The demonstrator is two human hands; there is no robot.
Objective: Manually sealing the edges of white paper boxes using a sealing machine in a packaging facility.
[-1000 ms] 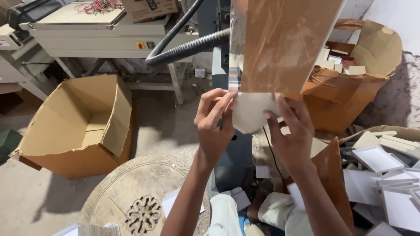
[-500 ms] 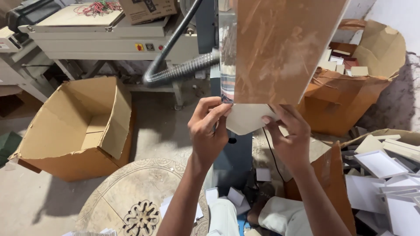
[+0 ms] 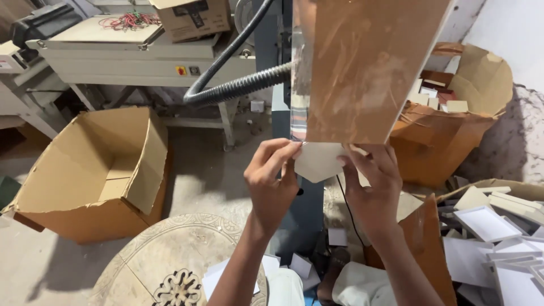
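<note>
- Both my hands are raised in front of me, pinching a pale, pointed cardboard piece (image 3: pixel 318 161) between them, just under the lower edge of a tall brown board (image 3: pixel 365 68).
- My left hand (image 3: pixel 272 181) closes fingers and thumb on the piece's left edge; my right hand (image 3: pixel 371 187) grips its right side from below.
- Compared with a second ago, the piece sits a little higher and tighter against the board's bottom edge, and my fingers have closed in around it, so the piece looks seated against the board now.
- A grey ribbed hose (image 3: pixel 238 85) curves in from the left, close to the board's left edge.
- To the near left, an open cardboard box (image 3: pixel 96 175) stands on the floor, well apart from my arms.
- To the right, a brown carton (image 3: pixel 447 130) holds offcuts; white trays (image 3: pixel 487 226) are stacked nearer.
- Free room lies mostly below and to the left of my hands.
</note>
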